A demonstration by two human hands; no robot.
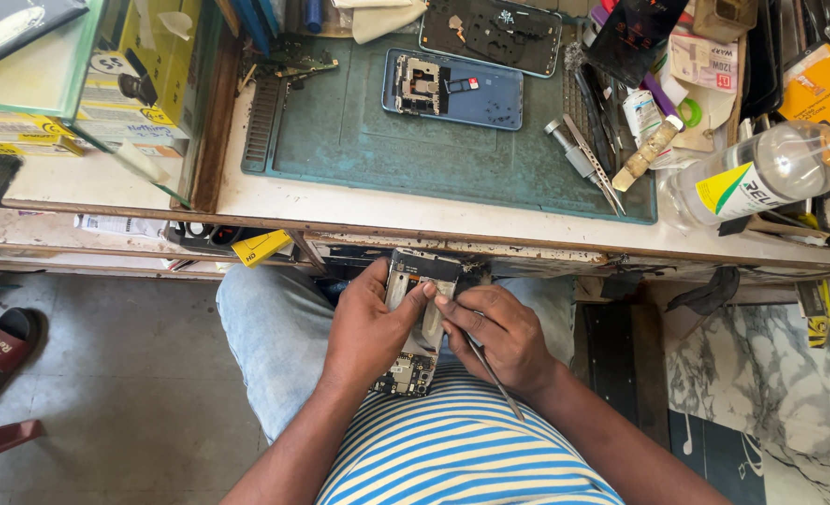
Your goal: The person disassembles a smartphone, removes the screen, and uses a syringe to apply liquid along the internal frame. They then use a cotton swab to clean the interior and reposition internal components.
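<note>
left hand (pixel 370 323) gripping opened phone (pixel 422 309) | right hand (pixel 501 335) pinching tweezers (pixel 492 374) | clear bottle (pixel 761 173): contents unclear

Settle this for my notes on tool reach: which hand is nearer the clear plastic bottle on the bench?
Right. The right hand is below and left of the clear plastic bottle; the left hand is farther left, on the opened phone.

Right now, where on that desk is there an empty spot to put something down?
The green mat is bare in its middle and left part, below the blue opened phone. The white desk strip along the front edge is bare too. The right side is crowded: tweezers, small bottles and a big clear bottle. Both hands are off the desk.
</note>
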